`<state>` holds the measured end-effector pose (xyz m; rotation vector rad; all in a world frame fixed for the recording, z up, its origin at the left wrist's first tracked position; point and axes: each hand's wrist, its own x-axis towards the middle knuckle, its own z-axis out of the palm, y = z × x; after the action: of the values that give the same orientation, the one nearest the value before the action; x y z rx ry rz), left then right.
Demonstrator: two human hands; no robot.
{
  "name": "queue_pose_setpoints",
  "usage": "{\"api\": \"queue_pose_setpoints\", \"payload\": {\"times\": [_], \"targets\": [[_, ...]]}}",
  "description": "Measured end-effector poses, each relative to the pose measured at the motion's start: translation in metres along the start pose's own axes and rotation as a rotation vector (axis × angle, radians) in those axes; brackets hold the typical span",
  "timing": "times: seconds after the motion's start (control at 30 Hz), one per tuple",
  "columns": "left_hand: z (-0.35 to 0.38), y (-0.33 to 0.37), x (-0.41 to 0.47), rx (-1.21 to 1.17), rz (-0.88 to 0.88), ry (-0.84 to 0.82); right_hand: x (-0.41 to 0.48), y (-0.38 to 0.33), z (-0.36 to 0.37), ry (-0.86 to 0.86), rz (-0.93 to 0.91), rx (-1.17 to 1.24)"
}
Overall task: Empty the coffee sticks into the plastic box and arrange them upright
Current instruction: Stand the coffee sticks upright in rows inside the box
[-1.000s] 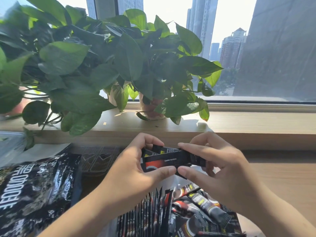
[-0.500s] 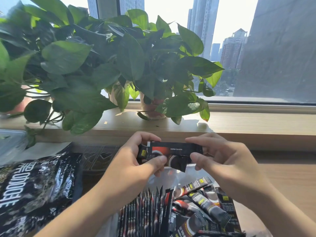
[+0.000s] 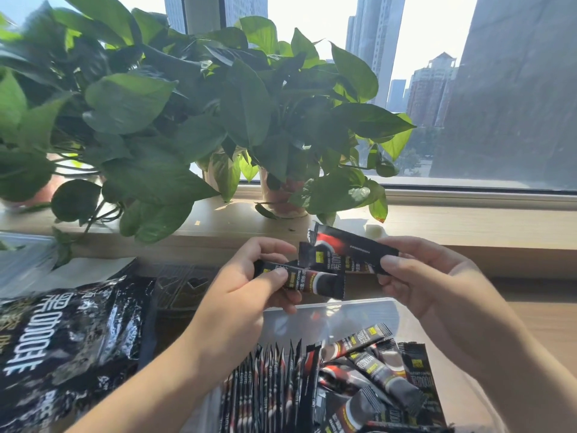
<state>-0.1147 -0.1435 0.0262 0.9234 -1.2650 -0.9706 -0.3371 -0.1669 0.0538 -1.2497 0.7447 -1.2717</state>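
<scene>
- Partly done, by my judgement: a row of coffee sticks (image 3: 271, 385) stands upright at the left of the plastic box (image 3: 359, 307), while a loose heap (image 3: 384, 367) lies flat on its right.
- Above the box, the left hand (image 3: 249, 285) pinches one stick (image 3: 309, 279) and the right hand (image 3: 424, 276) pinches a few others (image 3: 349, 250).
- The sticks are slim black sachets with red and yellow print.

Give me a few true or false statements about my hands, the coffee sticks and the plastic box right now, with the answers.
1. The left hand pinches a black foil coffee stick. True.
2. The right hand is empty. False: it holds other black coffee sticks.
3. A row of upright sticks stands at the left side of the clear plastic box. True.
4. The large black foil bag lies right of the box. False: it lies to the left.
</scene>
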Motion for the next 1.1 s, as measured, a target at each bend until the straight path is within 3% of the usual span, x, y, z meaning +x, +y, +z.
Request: {"api": "queue_pose_setpoints", "payload": {"times": [0.2, 0.33, 0.5, 0.63, 0.77, 1.1], "targets": [[-0.003, 0.0, -0.003, -0.069, -0.004, -0.058, -0.005, 0.006, 0.009, -0.007, -0.063, -0.388], [-0.003, 0.002, -0.004, -0.101, -0.038, -0.12, -0.007, 0.006, 0.012, -0.005, -0.112, -0.466], [0.003, 0.006, -0.01, 0.273, 0.018, -0.135, -0.006, 0.012, 0.011, -0.03, -0.16, -0.501], [0.006, 0.009, -0.012, 0.242, 0.047, -0.161, -0.007, 0.019, 0.006, -0.104, -0.233, -0.627], [0.004, 0.006, -0.009, 0.283, 0.049, -0.197, -0.006, 0.025, 0.002, -0.111, -0.43, -0.911], [0.002, -0.002, -0.004, 0.211, 0.044, -0.126, -0.002, 0.029, 0.0, -0.115, -0.571, -1.021]]}}
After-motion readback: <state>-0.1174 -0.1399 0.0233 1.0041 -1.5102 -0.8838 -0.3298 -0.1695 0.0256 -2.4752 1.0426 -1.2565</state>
